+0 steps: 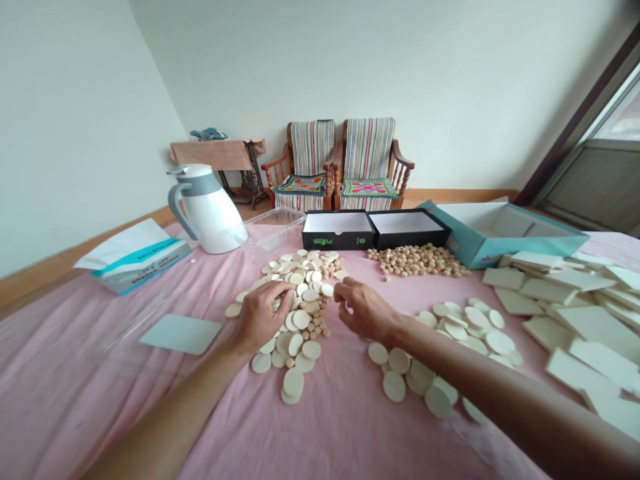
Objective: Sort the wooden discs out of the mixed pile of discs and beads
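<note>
A pile of pale, round wooden discs [301, 320] lies on the pink cloth, mixed with small wooden beads [316, 323] along its right side. My left hand [265, 310] rests over the left part of this pile, fingers curled and thumb drawn in. What it pinches, if anything, is hidden among the discs. On the pile's right edge, my right hand [364, 308] is closed, with a pale disc [327, 291] at its fingertips. More discs [475, 327] lie loose beneath and beyond my right forearm.
A heap of beads [423, 260] sits before two black boxes [337, 240] [413, 238]. Square boards [565, 290] are stacked right, near a teal box [520, 243]. To the left are a white jug [213, 213], a plastic packet [143, 263], a clear tray [275, 227] and a white card [181, 335].
</note>
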`<move>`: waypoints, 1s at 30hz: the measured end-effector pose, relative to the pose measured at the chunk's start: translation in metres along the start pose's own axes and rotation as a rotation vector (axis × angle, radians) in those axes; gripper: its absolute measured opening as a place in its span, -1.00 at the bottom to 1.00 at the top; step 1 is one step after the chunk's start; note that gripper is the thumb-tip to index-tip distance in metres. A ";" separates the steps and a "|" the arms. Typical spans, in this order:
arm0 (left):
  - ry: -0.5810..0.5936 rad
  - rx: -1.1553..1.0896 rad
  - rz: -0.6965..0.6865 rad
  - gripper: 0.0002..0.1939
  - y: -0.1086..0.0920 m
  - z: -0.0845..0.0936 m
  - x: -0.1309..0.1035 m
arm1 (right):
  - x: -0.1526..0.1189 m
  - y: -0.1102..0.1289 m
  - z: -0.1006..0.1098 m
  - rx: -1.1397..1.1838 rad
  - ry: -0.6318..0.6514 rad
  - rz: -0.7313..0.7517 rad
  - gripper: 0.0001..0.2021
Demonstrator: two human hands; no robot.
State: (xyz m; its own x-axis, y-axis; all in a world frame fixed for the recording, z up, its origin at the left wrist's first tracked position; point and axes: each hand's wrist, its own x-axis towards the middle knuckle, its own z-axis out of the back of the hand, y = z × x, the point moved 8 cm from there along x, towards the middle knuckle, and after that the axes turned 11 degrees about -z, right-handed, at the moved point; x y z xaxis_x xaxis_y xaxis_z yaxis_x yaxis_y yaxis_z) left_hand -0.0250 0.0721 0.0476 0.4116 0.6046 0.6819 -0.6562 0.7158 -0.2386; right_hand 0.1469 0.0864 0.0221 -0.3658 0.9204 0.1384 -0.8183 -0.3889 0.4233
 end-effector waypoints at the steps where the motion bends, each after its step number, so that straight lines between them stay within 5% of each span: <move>1: -0.001 -0.001 0.000 -0.86 0.000 0.000 0.000 | 0.003 -0.015 0.009 -0.034 -0.028 -0.047 -0.81; 6: -0.011 0.021 -0.010 -0.87 -0.003 0.002 0.001 | 0.014 -0.113 0.064 -0.260 -0.192 -0.359 -0.80; 9: -0.005 0.016 -0.003 -0.87 -0.001 0.002 0.001 | 0.016 -0.138 0.088 -0.285 -0.303 -0.463 -0.71; 12: 0.001 0.012 -0.003 -0.86 0.000 0.001 0.000 | 0.018 -0.113 0.081 -0.220 -0.309 -0.372 -0.71; 17: -0.011 0.014 -0.015 -0.86 -0.001 0.002 0.000 | 0.016 -0.024 0.017 -0.055 -0.013 -0.035 -0.79; 20: -0.009 0.009 -0.005 -0.86 -0.001 0.002 0.000 | 0.013 0.008 -0.010 -0.058 0.076 0.051 -0.80; 30: -0.004 0.014 -0.001 -0.86 -0.002 0.003 0.000 | 0.015 0.009 -0.025 -0.198 0.114 -0.054 -0.87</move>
State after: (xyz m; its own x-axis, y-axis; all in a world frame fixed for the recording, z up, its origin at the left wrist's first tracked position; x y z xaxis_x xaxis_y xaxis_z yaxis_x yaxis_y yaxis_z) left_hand -0.0252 0.0698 0.0499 0.4098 0.6027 0.6847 -0.6648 0.7113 -0.2282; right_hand 0.1233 0.0958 0.0056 -0.3581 0.9336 0.0134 -0.9049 -0.3505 0.2416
